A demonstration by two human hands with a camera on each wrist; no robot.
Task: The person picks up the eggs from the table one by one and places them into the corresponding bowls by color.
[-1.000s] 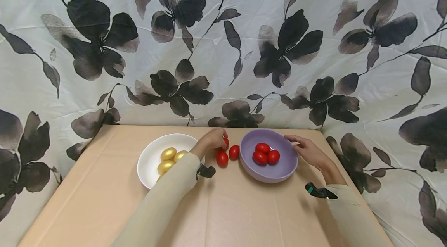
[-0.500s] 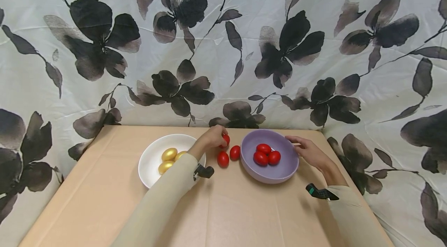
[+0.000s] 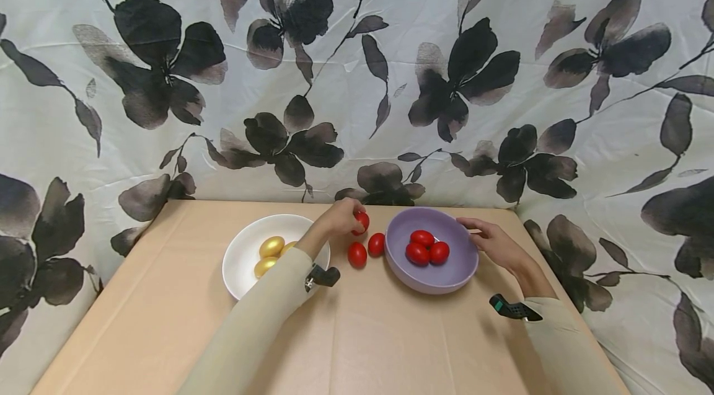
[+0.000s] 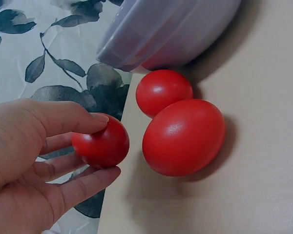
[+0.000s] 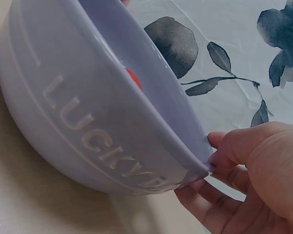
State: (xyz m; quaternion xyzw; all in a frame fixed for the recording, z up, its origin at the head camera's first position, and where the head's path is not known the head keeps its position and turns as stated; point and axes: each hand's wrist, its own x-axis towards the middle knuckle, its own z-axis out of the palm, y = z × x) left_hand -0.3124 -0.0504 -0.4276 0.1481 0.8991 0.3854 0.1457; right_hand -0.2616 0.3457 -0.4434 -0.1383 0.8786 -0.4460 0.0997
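Note:
My left hand (image 3: 336, 218) pinches a red egg (image 4: 106, 146) between thumb and fingers, at the far side of the table. Two more red eggs (image 4: 184, 138) lie close together on the tabletop just right of it, one of them beside the purple bowl (image 3: 429, 285). Inside that bowl rest three red eggs (image 3: 418, 253). At the bowl's right side, my right hand (image 3: 493, 243) grips the rim, thumb at the edge and fingers under the outer wall. Raised "LUCKY" lettering (image 5: 97, 139) shows on the bowl in the right wrist view.
A white bowl (image 3: 234, 258) with several golden eggs (image 3: 271, 246) stands on the left, partly behind my left forearm. A floral cloth (image 3: 357, 72) hangs right behind the far edge of the tan table (image 3: 385, 345).
The red egg in my left hand shows more fully between the fingers, the hand having shifted slightly. My right hand stays at the purple bowl's rim.

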